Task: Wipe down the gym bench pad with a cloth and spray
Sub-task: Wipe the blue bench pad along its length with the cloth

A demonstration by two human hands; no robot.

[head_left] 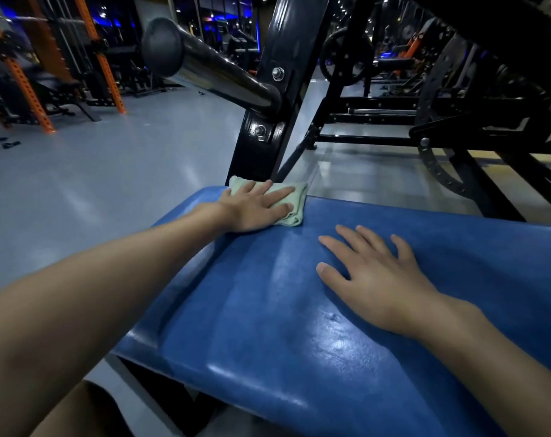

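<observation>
One pale green cloth point(285, 203) is pressed flat under the spread fingers of the left hand point(255, 207) at the far corner of the blue bench pad point(268, 310), toward 11 o'clock. The pad's long axis runs from there toward 4 o'clock. The right hand point(372, 275) lies flat with splayed fingers, holding nothing. No spray bottle is seen.

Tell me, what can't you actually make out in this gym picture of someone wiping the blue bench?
Head view:
- Spray bottle: none in the frame, so its place is unknown.
- Cloth: the left hand covers most of it.
- Pad: its right and near ends are cut off by the frame's edges; the right hand lies flat on it.
- Background machines: too dark and blurred to identify.
</observation>
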